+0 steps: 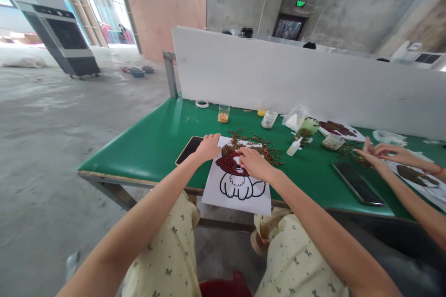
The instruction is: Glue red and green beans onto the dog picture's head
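Note:
A white sheet with a black-outlined cartoon animal lies at the table's front edge, its lower part hanging over. Dark red beans cover much of the animal's head, and greenish ones fill an ear. My left hand rests flat with fingers extended at the sheet's upper left, beside a phone. On the right side of the animal's face, my right hand has its fingers bent and drawn together at the tips; anything between them is too small to make out. Loose red and green beans are scattered just beyond the sheet.
Behind stand a cup of yellowish grains, a white-labelled cup, a tipped green jar and a small glue bottle. At right, a co-worker's hands are above another picture, near a dark phone. A white partition backs the table.

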Demonstrator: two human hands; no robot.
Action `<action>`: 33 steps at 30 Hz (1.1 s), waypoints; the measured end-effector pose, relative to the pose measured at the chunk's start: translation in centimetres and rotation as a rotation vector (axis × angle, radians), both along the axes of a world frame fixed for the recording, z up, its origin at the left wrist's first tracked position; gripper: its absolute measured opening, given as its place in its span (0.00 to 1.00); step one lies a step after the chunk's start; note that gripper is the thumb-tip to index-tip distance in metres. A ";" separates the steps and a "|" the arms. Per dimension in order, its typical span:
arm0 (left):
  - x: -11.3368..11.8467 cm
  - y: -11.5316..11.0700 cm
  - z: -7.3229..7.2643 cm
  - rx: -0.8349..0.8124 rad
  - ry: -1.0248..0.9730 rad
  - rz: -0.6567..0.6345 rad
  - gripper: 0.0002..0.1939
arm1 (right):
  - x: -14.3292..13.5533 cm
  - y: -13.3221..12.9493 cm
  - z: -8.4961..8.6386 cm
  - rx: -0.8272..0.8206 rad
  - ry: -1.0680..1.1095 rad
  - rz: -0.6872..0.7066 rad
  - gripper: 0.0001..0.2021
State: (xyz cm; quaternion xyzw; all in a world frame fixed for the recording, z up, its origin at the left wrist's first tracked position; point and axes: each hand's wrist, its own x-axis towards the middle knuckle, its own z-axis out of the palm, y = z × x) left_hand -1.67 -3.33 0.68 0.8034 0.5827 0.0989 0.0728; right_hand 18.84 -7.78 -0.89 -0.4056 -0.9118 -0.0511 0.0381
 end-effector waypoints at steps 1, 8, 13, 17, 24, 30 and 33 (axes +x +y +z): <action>-0.1 0.0 0.0 -0.007 -0.002 0.008 0.30 | 0.2 0.0 0.0 0.007 -0.002 0.016 0.07; -1.0 0.7 0.0 -0.026 0.018 0.029 0.32 | 0.3 -0.2 -0.3 0.009 -0.033 0.047 0.08; -1.0 0.7 -0.1 -0.040 0.015 0.004 0.32 | 0.0 -0.5 -0.2 -0.030 -0.053 0.053 0.09; -0.9 0.6 -0.1 -0.032 0.019 -0.003 0.32 | 0.0 -0.5 0.3 -0.036 -0.049 0.039 0.08; -0.8 0.8 -0.2 -0.035 0.028 -0.022 0.32 | -0.1 -0.8 1.0 -0.048 -0.094 -0.002 0.07; -0.8 0.8 -0.3 -0.034 0.043 -0.035 0.31 | -0.2 -0.7 0.3 -0.053 -0.114 0.019 0.09; -0.8 0.7 -0.2 -0.044 0.058 -0.038 0.32 | -0.2 -0.5 0.0 -0.055 -0.123 0.027 0.09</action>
